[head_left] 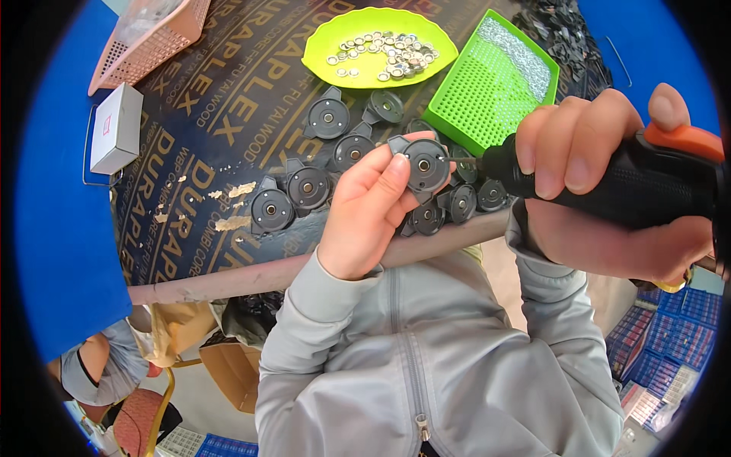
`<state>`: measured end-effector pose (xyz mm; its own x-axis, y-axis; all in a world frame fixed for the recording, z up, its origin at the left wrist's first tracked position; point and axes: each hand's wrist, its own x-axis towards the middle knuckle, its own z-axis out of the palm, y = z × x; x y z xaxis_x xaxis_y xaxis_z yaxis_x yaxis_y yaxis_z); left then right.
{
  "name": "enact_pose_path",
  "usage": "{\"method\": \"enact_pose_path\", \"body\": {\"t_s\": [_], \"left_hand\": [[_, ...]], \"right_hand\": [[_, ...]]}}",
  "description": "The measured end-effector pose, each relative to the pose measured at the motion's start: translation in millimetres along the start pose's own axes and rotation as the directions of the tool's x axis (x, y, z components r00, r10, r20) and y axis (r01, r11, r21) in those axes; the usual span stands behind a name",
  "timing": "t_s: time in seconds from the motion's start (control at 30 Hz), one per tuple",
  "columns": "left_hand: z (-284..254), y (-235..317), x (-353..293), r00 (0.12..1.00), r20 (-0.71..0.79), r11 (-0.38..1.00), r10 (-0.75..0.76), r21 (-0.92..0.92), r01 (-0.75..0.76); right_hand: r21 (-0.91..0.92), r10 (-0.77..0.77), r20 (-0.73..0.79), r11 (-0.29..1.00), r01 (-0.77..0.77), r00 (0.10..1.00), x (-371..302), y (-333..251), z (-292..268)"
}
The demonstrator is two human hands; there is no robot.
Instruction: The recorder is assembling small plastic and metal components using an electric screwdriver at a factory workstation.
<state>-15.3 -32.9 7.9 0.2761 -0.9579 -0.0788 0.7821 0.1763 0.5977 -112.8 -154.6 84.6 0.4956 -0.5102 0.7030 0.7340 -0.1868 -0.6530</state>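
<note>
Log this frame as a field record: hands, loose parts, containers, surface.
left hand: holds a round black part
right hand: closed around a black-and-orange power tool, bit at that part's right side
loose: several similar black parts
yellow-green bowl: silvery discs
green basket: small silvery pieces
left side: pink basket, white box
surface: dark printed board

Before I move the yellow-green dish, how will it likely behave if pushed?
The dish is probably light and stiff, judging by its plastic-looking rim. Small metal discs lie loose inside, so they'll likely slide if it's jolted; more sit rightward, so that side may feel heavier.
</note>
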Motion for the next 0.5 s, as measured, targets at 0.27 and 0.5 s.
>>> {"method": "enact_pose_path", "body": {"t_s": [0.27, 0.5], "left_hand": [[-2.7, -2.9, -0.1, 1.000, 0.005, 1.000, 0.012, 0.021, -0.012], [-6.4, -5.6, -2.0, 0.998, -0.053, 0.985, 0.045, 0.167, -0.035]], "right_hand": [[-0.008, -0.020, 0.010, 1.000, 0.020, 1.000, -1.9, -0.4, -4.2], [-0.010, -0.038, 0.014, 0.999, 0.038, 0.999, -2.5, 3.4, -1.8]]}}
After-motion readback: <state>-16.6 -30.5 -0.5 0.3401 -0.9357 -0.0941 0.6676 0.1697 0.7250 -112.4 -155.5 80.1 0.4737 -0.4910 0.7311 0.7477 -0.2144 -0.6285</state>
